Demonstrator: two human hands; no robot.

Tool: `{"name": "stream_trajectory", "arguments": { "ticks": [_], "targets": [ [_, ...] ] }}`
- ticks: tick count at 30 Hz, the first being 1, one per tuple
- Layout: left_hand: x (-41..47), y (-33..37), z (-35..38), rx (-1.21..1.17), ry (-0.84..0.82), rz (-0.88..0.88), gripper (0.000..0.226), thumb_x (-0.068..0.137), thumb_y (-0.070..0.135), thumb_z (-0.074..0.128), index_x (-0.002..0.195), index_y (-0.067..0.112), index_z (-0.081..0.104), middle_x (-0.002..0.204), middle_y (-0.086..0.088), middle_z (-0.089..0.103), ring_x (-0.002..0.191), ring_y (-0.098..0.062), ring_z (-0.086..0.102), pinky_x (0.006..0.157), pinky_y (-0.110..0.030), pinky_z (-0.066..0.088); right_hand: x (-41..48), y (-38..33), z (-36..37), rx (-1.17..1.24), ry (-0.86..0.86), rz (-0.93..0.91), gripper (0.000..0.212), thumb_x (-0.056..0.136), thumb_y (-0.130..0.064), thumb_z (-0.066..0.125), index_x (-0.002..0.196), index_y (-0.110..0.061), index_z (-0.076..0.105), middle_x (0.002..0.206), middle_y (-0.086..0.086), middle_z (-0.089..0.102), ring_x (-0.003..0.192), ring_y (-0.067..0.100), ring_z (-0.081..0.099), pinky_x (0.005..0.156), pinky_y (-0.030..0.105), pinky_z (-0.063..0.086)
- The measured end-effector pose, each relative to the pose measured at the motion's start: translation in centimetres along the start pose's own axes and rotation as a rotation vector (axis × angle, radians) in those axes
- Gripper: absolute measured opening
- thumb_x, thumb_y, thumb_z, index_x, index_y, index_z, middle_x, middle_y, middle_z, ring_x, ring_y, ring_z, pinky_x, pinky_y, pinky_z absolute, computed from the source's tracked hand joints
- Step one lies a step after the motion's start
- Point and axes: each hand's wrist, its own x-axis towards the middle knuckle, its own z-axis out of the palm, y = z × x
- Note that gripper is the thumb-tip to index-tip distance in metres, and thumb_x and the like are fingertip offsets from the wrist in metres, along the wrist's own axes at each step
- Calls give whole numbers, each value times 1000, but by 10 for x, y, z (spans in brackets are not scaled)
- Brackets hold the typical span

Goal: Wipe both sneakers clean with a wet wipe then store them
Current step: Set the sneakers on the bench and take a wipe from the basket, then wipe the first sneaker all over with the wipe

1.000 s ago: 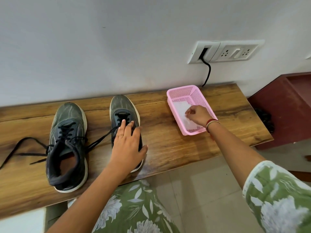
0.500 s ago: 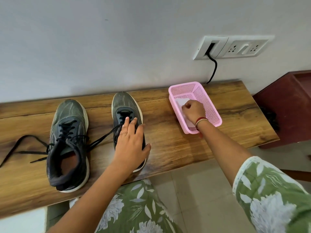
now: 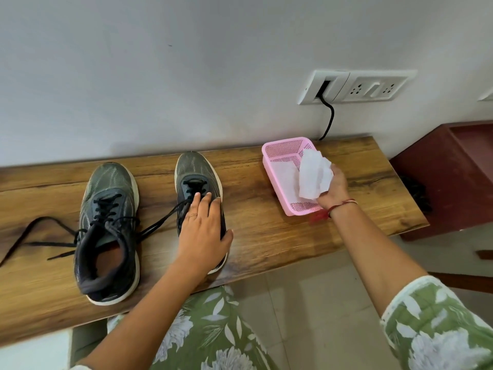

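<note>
**Wipe in hand, shoe pinned: set for the first pass**

The right hand (image 3: 333,188) holds a crumpled white wet wipe (image 3: 313,174) just above the near end of the small pink plastic mesh basket (image 3: 277,148). Its fingers are curled round the lower part of the sheet, so the rest stands up loose. A second flat white sheet (image 3: 282,172) lies on the basket floor, so the basket seems to serve as the supply. It sits at the right of the brown wood-grain worktop (image 3: 266,236), within reach but apart from the shoes.

The left hand (image 3: 204,231) rests flat on the right grey-green mesh sneaker (image 3: 196,166). Its fingers (image 3: 202,206) lie straight over the laced tongue and the thumb spreads down the shoe's right side, so it grips nothing. That press probably steadies the shoe so it will not slide once rubbing starts.

The left grey-green mesh sneaker (image 3: 109,209) stands just beside it, toe toward the far wall like its partner. Its black laces (image 3: 26,236) are undone and trail left across the wood.

Both shoes sit side by side on the left half of the worktop, well apart from the wipe. Wiping looks about to begin with the pinned one, and storing is a long way off. No storage place for them is plain here.
</note>
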Motion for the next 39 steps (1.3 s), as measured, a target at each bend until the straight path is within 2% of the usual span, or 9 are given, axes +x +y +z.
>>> {"name": "stream_trajectory", "arguments": {
  "ticks": [6, 11, 17, 20, 24, 26, 30, 34, 39],
  "targets": [
    [-5, -5, -1, 21, 1, -48, 71, 88, 44, 55, 144, 9, 29, 154, -13, 22, 146, -29, 8, 117, -36, 10, -38, -7, 18, 15, -240, -29, 38, 91, -25, 56, 127, -12, 54, 124, 10, 61, 112, 27, 60, 95, 49, 47],
    [-18, -18, -10, -38, -23, -53, 65, 90, 41, 55, 144, 14, 31, 155, -10, 20, 146, -26, 6, 117, -36, 12, -93, 25, 42, 23, -358, 105, 32, 81, -9, 56, 112, -12, 60, 96, 2, 71, 82, 16, 69, 64, 34, 57],
    [-52, -33, -36, -313, 207, -71, 47, 90, 28, 59, 134, 19, 44, 135, 3, 43, 128, -14, 38, 100, -27, 38, -142, 82, 57, 87, -436, 334, 35, 90, 2, 37, 100, -6, 70, 99, 13, 70, 84, 27, 70, 78, 47, 53],
    [-71, -47, -42, -365, 274, -146, 39, 91, 26, 59, 127, 18, 50, 120, 7, 49, 106, 1, 46, 84, -13, 36, -152, 100, 61, 205, -414, 391, 32, 71, 6, 59, 99, -4, 69, 96, 13, 71, 80, 25, 71, 67, 44, 58],
    [-91, -58, -40, -391, 249, -210, 30, 90, 24, 60, 119, 17, 56, 112, 7, 54, 95, 0, 49, 76, -10, 32, -154, 116, 56, 384, -482, 483, 92, 21, 12, 87, 109, -1, 61, 88, 10, 71, 44, 8, 58, 36, 16, 45],
    [-97, -56, -38, -386, 214, -227, 30, 91, 26, 60, 120, 19, 56, 113, 8, 54, 90, 3, 47, 76, -14, 35, -159, 118, 57, 304, -505, 470, 77, 27, 4, 91, 99, -1, 65, 77, 7, 66, 33, 4, 42, 26, 13, 32],
    [-100, -42, -37, -367, 166, -251, 26, 91, 30, 58, 116, 21, 59, 107, 8, 58, 96, -7, 55, 77, -23, 43, -178, 119, 66, -123, -260, 198, 5, 90, -11, 58, 91, -6, 59, 57, -1, 45, 30, 2, 30, 28, 11, 19],
    [-97, -27, -40, -346, 139, -224, 21, 90, 31, 57, 108, 21, 61, 102, 7, 64, 96, -9, 59, 79, -28, 48, -191, 119, 61, -676, -109, -362, 14, 92, -25, 58, 83, -14, 60, 68, 5, 56, 56, 16, 53, 48, 27, 41],
    [-99, -18, -42, -345, 145, -212, 18, 90, 31, 56, 104, 22, 63, 100, 10, 66, 92, -8, 60, 76, -29, 50, -203, 113, 50, -1219, -99, -892, 30, 86, -15, 62, 62, -15, 46, 56, 4, 47, 53, 21, 45, 46, 26, 28]
  ]
}}
